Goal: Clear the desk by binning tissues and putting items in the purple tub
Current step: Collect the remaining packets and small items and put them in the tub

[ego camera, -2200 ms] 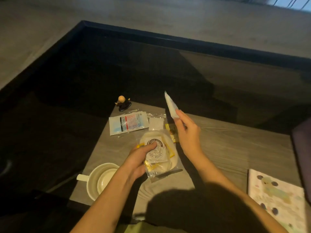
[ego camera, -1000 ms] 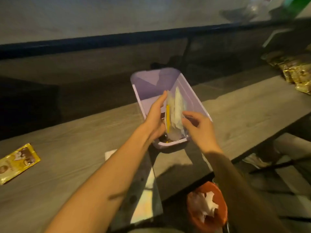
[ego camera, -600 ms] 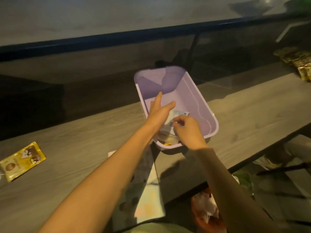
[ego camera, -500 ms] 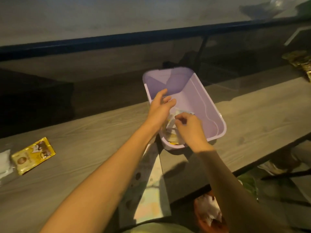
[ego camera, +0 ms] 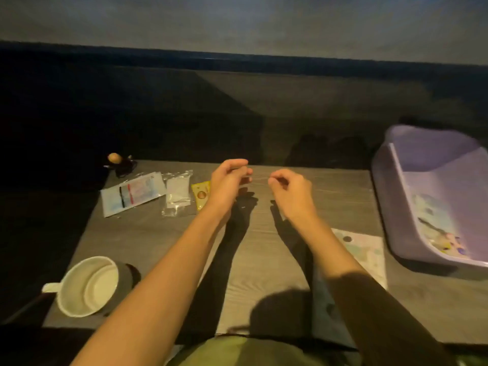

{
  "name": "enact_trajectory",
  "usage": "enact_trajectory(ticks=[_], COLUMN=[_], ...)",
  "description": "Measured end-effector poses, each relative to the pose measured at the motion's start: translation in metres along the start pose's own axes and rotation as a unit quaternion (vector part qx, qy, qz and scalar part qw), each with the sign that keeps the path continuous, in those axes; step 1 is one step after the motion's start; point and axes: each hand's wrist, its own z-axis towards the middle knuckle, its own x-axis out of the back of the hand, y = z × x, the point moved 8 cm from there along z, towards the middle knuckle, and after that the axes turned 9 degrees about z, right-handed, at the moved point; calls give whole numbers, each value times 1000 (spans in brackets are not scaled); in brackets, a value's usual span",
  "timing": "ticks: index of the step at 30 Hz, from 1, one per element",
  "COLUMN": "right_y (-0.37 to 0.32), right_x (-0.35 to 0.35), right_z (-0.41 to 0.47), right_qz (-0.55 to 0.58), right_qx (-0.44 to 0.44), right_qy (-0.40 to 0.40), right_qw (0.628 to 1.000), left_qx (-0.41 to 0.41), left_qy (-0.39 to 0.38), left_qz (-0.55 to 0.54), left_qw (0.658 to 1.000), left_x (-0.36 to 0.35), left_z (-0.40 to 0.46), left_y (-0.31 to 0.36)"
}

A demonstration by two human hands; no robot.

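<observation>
head view: both hands are empty and hovering over the middle of the bench (ego camera: 264, 260), fingers loosely curled, grasping nothing. left hand (ego camera: 228, 182) sits just right of the leftover packets, right hand (ego camera: 289, 192) is near it, a small gap between them.

what's left looks like a yellow sachet (ego camera: 201, 197) just beside the left hand, a clear baggie (ego camera: 177, 192) next to that, then a white and blue packet (ego camera: 133, 192) further left. there's a little figurine (ego camera: 117, 162) at the back corner, a mug (ego camera: 89, 286) at the near left, and a patterned sheet (ego camera: 365, 253) under the right forearm.

the purple tub (ego camera: 390, 207) is well off to the right, with some stuff already lying in its near end.

if it were me i'd sweep the three flat packets together with the left hand and pinch them as one stack, since thin plastic is slippery and fiddly to lift off a flat top one by one. slide them to the edge or get a nail under. then carry them across to the tub.

no tissues or bin in shot right now.
</observation>
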Motion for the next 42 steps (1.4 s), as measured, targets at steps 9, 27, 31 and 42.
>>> enact_trajectory(ticks=[9,27,31,42], right_y=[-11,-66,-83,-8], right_x=[-188,-160,-197,-249], right_z=[-1,-10,-29,-6], right_qz=[-208,82,66,-226], right_qx=[45,84,153,53], right_qy=[-138,-38,-159,-203], right_qw=[967,992,973,951], left_qx=[59,165,185,194], left_qy=[118,-78,-63,116], left_qz=[0,-243,-317,-195], left_qw=[991,953,928,954], left_x=[153,130,150,226], left_z=[28,55,55,43], left_y=[-57,-74,-74,-103])
